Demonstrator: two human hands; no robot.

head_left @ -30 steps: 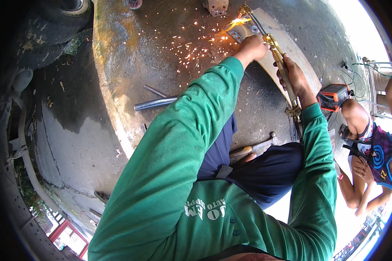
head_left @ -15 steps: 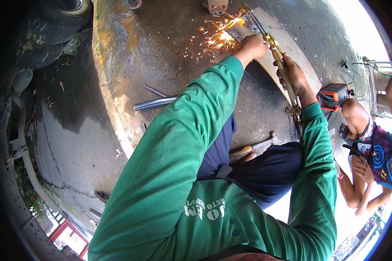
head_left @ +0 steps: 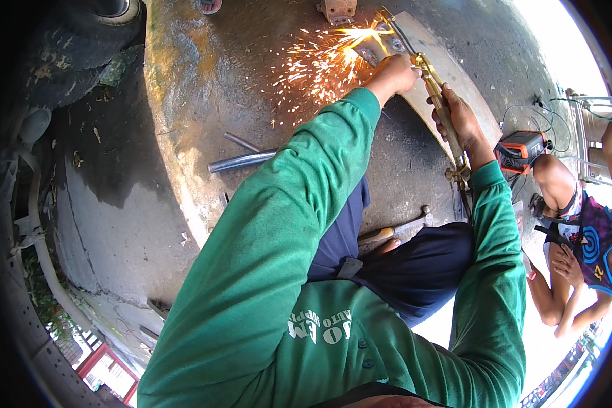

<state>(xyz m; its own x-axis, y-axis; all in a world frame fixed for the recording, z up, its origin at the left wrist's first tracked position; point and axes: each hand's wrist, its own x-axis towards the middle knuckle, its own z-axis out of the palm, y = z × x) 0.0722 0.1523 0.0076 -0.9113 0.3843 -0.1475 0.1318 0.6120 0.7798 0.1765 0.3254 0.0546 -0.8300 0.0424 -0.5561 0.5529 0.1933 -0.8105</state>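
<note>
A brass cutting torch [head_left: 436, 95] slants across the upper right, its tip at the far end. My right hand [head_left: 461, 119] is wrapped round its handle. Farther along, my left hand [head_left: 393, 73] is closed against the torch's front part; its fingertips are partly hidden. Below the torch lies a long, curved metal plate [head_left: 466, 81] on the ground. A bright flame at the plate's far left edge throws orange sparks [head_left: 323, 71] to the left and toward me.
Two metal pipes [head_left: 241, 160] lie left of centre. A hammer [head_left: 401, 228] rests by my foot. At right, an orange-and-black machine [head_left: 520, 151] with cables stands near a seated person [head_left: 585, 238]. A rusty metal block [head_left: 338, 9] sits beyond the flame; a tyre [head_left: 61, 68] is far left.
The flame and spark spray have grown brighter and wider, reaching farther left and nearer to me. Both hands and the torch have kept nearly the same place.
</note>
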